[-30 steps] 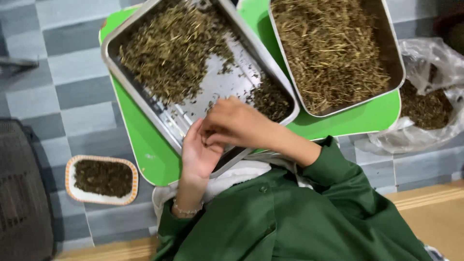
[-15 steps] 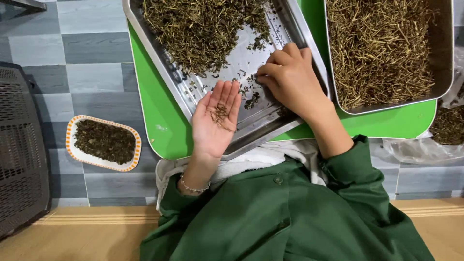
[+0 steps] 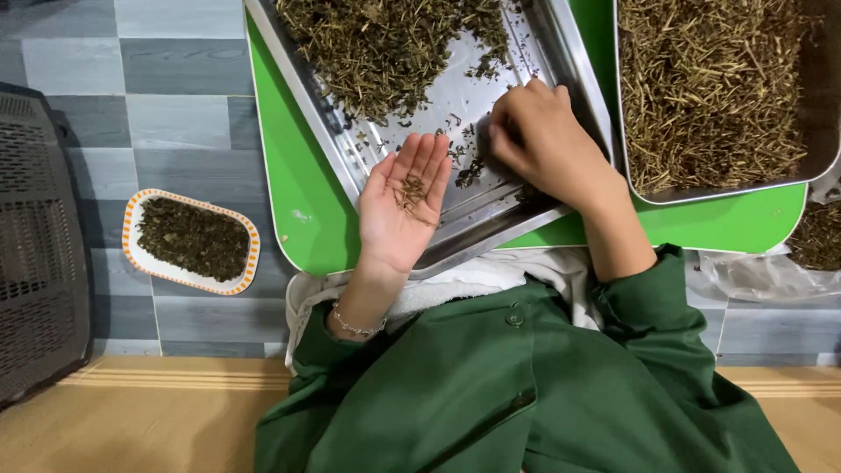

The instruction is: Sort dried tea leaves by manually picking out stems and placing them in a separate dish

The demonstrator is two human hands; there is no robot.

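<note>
Tilting the flat, palm-up left hand (image 3: 401, 208) could spill its few dried stems (image 3: 412, 190) onto the steel tray (image 3: 491, 206) beneath it. Left of that tray, a small oval dish (image 3: 190, 240) of dark bits sits on the floor. Over the tray's right part, the right hand (image 3: 545, 140) curls knuckles-up; its fingertips and any hold are hidden. Right of the tray, a second tray (image 3: 819, 162) is cut off.

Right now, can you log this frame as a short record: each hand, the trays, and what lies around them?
left hand: open, palm up, a few dried herb stems on it
right hand: fingers curled, picking at loose bits in the tilted steel tray
second steel tray: full of pale straw-like stems
green plastic board: under both trays
small orange-rimmed dish: dark dried leaves, on the grey tiled floor
</note>
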